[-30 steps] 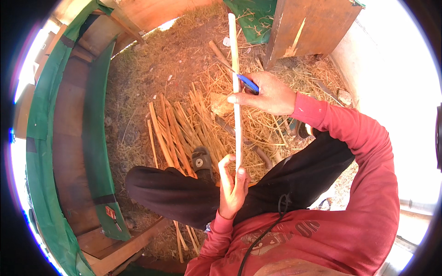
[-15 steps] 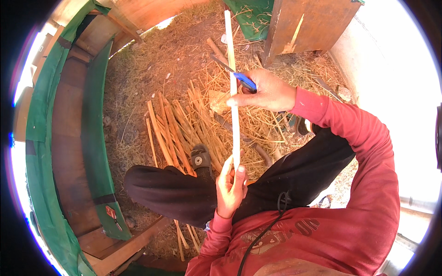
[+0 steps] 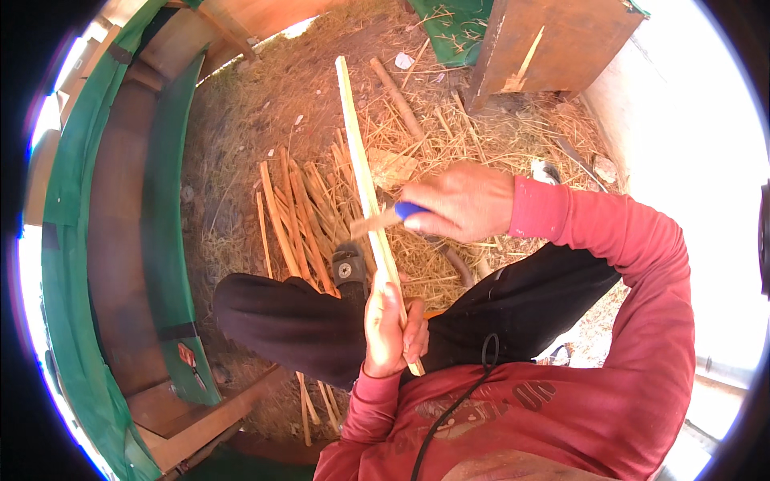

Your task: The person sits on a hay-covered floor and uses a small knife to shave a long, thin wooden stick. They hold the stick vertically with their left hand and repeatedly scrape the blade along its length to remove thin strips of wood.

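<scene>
A long, pale, peeled wooden stick (image 3: pixel 358 152) slants up and away from my lap, its near end by my shirt. My left hand (image 3: pixel 391 327) is wrapped around it close to that near end. In my right hand (image 3: pixel 467 200) is a knife (image 3: pixel 378 223) with a blue handle, gripped with the fingers closed. The blade, slightly blurred, crosses the stick a little beyond my left hand and seems to touch it. My right fingers hide most of the handle.
Several split sticks (image 3: pixel 293 220) lie in a pile on the ground beyond my sandalled foot (image 3: pixel 348 268). Shavings and straw (image 3: pixel 489 144) surround a thicker branch (image 3: pixel 397 98). A brown wooden panel (image 3: pixel 545 52) stands at far right, and a green-covered wooden frame (image 3: pixel 80 184) at left.
My right hand and the knife have moved down along the stick, toward my left hand. The stick's far end has tipped left and nearer. My left hand now wraps around the stick above its near end.
</scene>
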`<action>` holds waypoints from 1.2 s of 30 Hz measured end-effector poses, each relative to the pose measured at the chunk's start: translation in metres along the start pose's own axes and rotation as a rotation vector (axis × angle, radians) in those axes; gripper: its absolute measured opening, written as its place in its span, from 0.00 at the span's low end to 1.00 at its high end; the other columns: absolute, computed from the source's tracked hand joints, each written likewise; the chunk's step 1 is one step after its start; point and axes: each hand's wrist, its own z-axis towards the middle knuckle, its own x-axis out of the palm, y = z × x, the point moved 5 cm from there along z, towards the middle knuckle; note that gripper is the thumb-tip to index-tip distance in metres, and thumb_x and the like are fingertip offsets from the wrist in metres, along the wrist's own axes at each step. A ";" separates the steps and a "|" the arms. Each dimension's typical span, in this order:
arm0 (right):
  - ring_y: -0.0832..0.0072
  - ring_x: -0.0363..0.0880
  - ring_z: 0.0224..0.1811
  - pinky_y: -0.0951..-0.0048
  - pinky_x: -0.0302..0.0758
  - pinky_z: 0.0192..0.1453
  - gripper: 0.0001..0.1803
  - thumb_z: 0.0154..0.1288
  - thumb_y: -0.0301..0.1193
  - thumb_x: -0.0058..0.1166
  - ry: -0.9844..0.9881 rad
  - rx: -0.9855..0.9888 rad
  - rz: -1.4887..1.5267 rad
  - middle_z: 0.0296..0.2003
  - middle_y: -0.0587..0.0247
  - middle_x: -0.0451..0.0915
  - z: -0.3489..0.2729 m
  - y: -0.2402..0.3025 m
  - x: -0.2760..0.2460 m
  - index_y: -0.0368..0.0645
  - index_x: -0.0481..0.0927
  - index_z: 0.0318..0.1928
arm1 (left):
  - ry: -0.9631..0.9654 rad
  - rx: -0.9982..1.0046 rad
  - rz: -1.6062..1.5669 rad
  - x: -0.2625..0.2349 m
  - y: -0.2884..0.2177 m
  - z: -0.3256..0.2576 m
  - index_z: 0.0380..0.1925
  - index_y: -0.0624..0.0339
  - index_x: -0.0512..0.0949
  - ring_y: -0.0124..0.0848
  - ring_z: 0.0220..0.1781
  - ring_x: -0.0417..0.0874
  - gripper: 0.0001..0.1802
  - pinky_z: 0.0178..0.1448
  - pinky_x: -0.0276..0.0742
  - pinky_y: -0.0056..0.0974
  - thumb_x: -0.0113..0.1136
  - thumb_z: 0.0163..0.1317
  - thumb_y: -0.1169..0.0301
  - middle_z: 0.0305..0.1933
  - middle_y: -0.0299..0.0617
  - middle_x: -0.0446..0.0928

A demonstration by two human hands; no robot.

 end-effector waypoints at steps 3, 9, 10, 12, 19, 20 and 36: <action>0.51 0.73 0.17 0.55 0.67 0.20 0.18 0.68 0.45 0.50 0.056 -0.078 -0.061 0.15 0.52 0.71 -0.004 0.005 0.018 0.42 0.70 0.35 | -0.032 0.001 0.213 0.011 -0.010 0.000 0.51 0.56 0.61 0.26 0.02 0.57 0.11 0.07 0.57 0.31 0.44 0.73 0.66 0.09 0.35 0.58; 0.53 0.73 0.16 0.57 0.66 0.18 0.18 0.63 0.45 0.56 0.146 -0.067 -0.174 0.15 0.56 0.72 -0.005 0.011 0.027 0.42 0.72 0.37 | -0.033 -0.008 0.194 0.009 -0.010 -0.003 0.60 0.57 0.56 0.26 0.04 0.61 0.22 0.08 0.61 0.30 0.44 0.67 0.80 0.11 0.36 0.61; 0.54 0.72 0.15 0.57 0.66 0.18 0.19 0.63 0.46 0.56 0.123 -0.086 -0.168 0.14 0.57 0.72 -0.005 0.012 0.026 0.43 0.72 0.37 | -0.029 -0.012 0.217 0.008 -0.009 -0.003 0.63 0.57 0.54 0.26 0.04 0.61 0.25 0.08 0.61 0.29 0.43 0.66 0.81 0.11 0.36 0.62; 0.54 0.71 0.13 0.58 0.65 0.16 0.20 0.63 0.47 0.56 0.075 -0.123 -0.154 0.13 0.58 0.71 -0.006 0.013 0.028 0.43 0.72 0.36 | -0.045 0.009 0.251 0.010 -0.011 -0.006 0.67 0.58 0.51 0.24 0.04 0.62 0.30 0.08 0.61 0.28 0.41 0.64 0.83 0.13 0.36 0.64; 0.62 0.71 0.09 0.62 0.64 0.12 0.23 0.65 0.52 0.52 -0.042 -0.158 -0.436 0.10 0.60 0.68 0.003 -0.010 0.028 0.44 0.70 0.34 | -0.130 0.063 0.324 0.001 -0.010 0.004 0.60 0.59 0.58 0.24 0.04 0.60 0.25 0.07 0.57 0.27 0.40 0.61 0.83 0.12 0.36 0.62; 0.63 0.72 0.10 0.62 0.65 0.13 0.22 0.67 0.52 0.49 0.056 -0.084 -0.448 0.11 0.60 0.68 0.007 -0.014 0.031 0.43 0.71 0.36 | -0.140 0.068 0.293 0.001 -0.011 0.007 0.57 0.59 0.61 0.25 0.03 0.59 0.22 0.07 0.56 0.26 0.40 0.61 0.82 0.11 0.35 0.61; 0.53 0.71 0.12 0.54 0.66 0.17 0.23 0.71 0.51 0.43 0.011 0.062 -0.103 0.10 0.52 0.69 0.009 -0.020 0.014 0.42 0.74 0.35 | -0.051 -0.212 -0.155 -0.009 -0.004 0.001 0.38 0.48 0.63 0.32 0.01 0.55 0.11 0.07 0.51 0.32 0.43 0.55 0.74 0.07 0.39 0.57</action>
